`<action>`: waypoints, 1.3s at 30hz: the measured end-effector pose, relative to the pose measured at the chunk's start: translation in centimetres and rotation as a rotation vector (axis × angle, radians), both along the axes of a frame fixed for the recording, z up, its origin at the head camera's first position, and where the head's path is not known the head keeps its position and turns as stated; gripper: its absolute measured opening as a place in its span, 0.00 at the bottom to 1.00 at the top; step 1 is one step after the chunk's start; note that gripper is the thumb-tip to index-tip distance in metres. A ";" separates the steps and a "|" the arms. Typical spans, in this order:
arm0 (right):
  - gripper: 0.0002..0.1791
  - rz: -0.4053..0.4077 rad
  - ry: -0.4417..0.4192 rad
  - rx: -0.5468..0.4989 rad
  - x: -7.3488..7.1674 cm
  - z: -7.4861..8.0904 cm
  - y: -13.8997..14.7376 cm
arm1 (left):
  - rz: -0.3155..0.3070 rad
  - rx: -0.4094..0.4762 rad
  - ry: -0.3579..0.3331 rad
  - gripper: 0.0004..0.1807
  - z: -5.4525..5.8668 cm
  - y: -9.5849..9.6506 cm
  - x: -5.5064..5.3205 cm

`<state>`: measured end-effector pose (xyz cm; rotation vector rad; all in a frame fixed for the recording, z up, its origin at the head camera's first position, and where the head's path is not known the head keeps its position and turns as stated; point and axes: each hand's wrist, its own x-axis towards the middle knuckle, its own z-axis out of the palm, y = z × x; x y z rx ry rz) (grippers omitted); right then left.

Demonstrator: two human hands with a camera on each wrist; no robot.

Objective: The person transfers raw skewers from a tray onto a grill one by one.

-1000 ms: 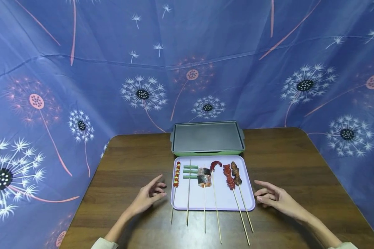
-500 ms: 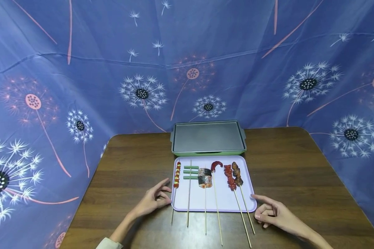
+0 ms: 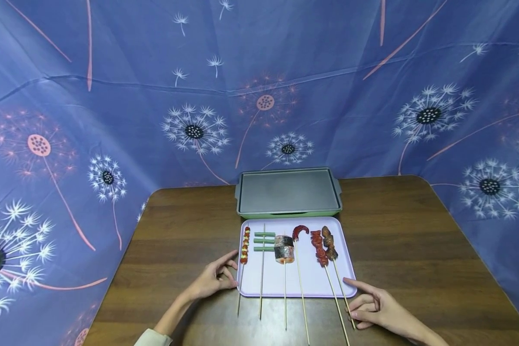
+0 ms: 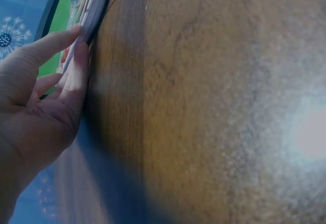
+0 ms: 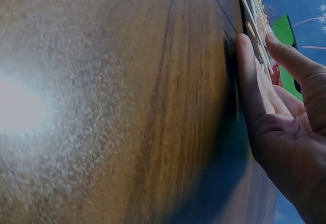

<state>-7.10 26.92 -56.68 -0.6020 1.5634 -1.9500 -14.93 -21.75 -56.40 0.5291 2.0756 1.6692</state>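
Observation:
A pale lilac tray (image 3: 270,283) lies on the wooden table. From its left rim, skewers carry a red-and-yellow chunk row (image 3: 244,245), green pieces (image 3: 265,241), a fish piece (image 3: 284,249), a red tentacle (image 3: 301,231), red meat (image 3: 318,247) and brown meat (image 3: 330,242). At the tray's left rim, my left hand (image 3: 213,278) has index finger and thumb spread, tips right at the edge. My right hand (image 3: 378,307) is by the near right corner, index finger stretched over the rim, thumb and other fingers beside the brown-meat skewer's stick. Thumb and index stand apart in the right wrist view.
A dark flat griddle (image 3: 287,191) with a green base stands directly behind the tray. Wooden table (image 3: 415,240) extends to both sides. The skewer sticks overhang the tray's near rim. A blue dandelion-print cloth (image 3: 337,115) hangs along the back and both sides.
My left hand has come right to the tray's left rim. My right hand has moved left and nearer to me, its fingers reaching the brown-meat skewer's stick.

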 end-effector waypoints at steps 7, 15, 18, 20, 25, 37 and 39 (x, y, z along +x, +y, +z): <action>0.41 0.023 0.002 -0.026 0.0 -0.7 -0.3 | -0.008 0.003 -0.006 0.49 -0.2 0.0 -0.1; 0.42 0.026 -0.022 -0.063 -0.2 -1.1 -0.5 | -0.015 0.032 0.016 0.47 -0.4 0.2 0.0; 0.42 0.028 -0.040 -0.072 -0.2 -1.1 -0.5 | -0.015 0.022 0.019 0.47 -0.5 0.2 -0.1; 0.42 0.026 -0.052 -0.073 -0.3 -1.2 -0.5 | -0.015 0.019 0.016 0.47 -0.5 0.1 -0.1; 0.42 0.010 -0.085 -0.071 -0.4 -1.1 -0.7 | -0.015 0.013 0.009 0.47 -0.5 0.1 -0.2; 0.41 0.002 -0.144 -0.137 -0.7 -1.1 -0.4 | -0.029 0.006 -0.005 0.47 -0.4 0.0 -0.2; 0.42 0.015 -0.136 -0.157 -0.8 -1.2 -0.2 | -0.032 0.011 0.003 0.47 -0.5 0.0 -0.1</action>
